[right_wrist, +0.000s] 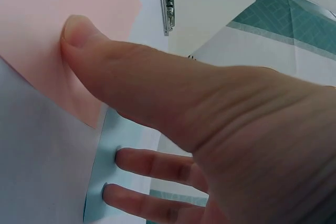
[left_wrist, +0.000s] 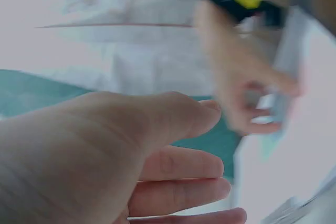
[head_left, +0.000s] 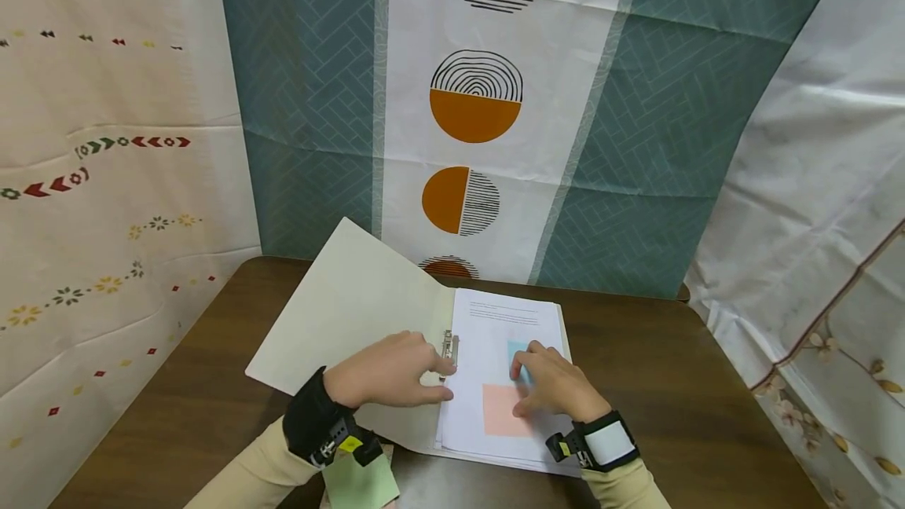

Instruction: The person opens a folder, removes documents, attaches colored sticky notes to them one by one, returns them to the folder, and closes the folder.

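Note:
An open white ring binder point(head_left: 368, 281) lies on the table with printed sheets point(head_left: 488, 336) on its right side. A pink sticky note point(head_left: 498, 411) and a blue sticky note point(head_left: 518, 349) lie on the top sheet. My right hand point(head_left: 566, 387) touches both: in the right wrist view its thumb presses the pink note point(right_wrist: 100, 3), while fingertips rest on the blue note point(right_wrist: 113, 135). Beside the metal ring clip point(head_left: 449, 346), my left hand point(head_left: 396, 371) hovers with fingers extended and nothing held. The left wrist view is blurred around the right hand.
A stack of green notes point(head_left: 360, 481) sits at the table's front edge, partly behind the left wrist. The brown table point(head_left: 672, 399) extends to both sides of the binder. Patterned cloths point(head_left: 304, 100) hang behind and beside it.

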Motion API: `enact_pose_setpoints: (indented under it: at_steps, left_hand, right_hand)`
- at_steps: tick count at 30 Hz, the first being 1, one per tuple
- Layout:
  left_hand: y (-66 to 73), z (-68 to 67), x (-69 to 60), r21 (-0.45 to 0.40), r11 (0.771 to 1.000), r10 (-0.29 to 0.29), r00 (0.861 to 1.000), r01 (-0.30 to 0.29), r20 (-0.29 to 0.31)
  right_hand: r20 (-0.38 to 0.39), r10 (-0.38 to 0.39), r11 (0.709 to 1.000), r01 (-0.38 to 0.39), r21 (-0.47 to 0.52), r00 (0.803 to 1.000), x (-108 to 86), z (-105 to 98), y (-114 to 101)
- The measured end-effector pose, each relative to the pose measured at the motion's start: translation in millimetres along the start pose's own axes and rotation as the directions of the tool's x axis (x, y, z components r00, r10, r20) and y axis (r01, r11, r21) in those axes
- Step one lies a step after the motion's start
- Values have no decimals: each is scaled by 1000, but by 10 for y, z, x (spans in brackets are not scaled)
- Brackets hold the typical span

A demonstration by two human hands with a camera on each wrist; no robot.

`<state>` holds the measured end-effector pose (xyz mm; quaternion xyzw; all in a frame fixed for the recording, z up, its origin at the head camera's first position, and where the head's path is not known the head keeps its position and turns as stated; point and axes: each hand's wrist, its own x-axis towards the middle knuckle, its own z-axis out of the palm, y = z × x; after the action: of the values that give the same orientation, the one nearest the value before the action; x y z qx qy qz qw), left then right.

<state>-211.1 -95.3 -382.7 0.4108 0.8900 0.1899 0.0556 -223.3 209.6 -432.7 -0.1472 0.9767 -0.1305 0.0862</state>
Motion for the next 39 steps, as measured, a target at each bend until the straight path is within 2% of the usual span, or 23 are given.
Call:
enact_pose_setpoints:
  at_steps: [3,5,8,12,16,21,22,24,27,31,39]
  left_hand:
    - [-73,-246,-129,-4,999,-36,997,35,-66]
    - [-137,-397,-236,10,996,-87,993,88,-85]
    - [-247,-596,-412,-2,981,-193,979,194,-72]
    - [-393,-823,-639,13,954,-297,953,298,-59]
    - [-562,-992,-860,42,928,-365,925,371,-107]
    - [-754,-1115,-1133,31,880,-465,872,475,-152]
    - [-780,-1129,-1176,24,871,-482,864,490,-149]
    - [-810,-1146,-1241,-6,864,-499,856,503,-138]
    - [-827,-1152,-1270,-52,867,-499,860,496,-107]
    - [-812,-1148,-1247,-58,880,-475,874,471,-102]
    - [-784,-1149,-1259,-86,908,-418,892,410,-171]
  right_hand:
    - [1,7,1000,-7,4,1000,-2,-6,5]
    - [1,7,1000,-7,5,1000,-4,-8,8]
    - [1,12,1000,-12,9,1000,-13,-7,12]
    - [0,19,1000,-19,14,1000,-26,1,20]
    - [0,21,1000,-21,17,1000,-30,8,23]
    - [2,15,1000,-15,18,1000,-26,13,23]
    - [3,13,1000,-14,20,1000,-26,14,22]
    - [2,9,1000,-9,23,1000,-28,12,20]
    - [0,3,1000,-3,27,1000,-28,10,17]
    - [-5,-2,1000,2,17,1000,-19,7,13]
    - [-8,-34,999,34,20,999,-13,-11,3]
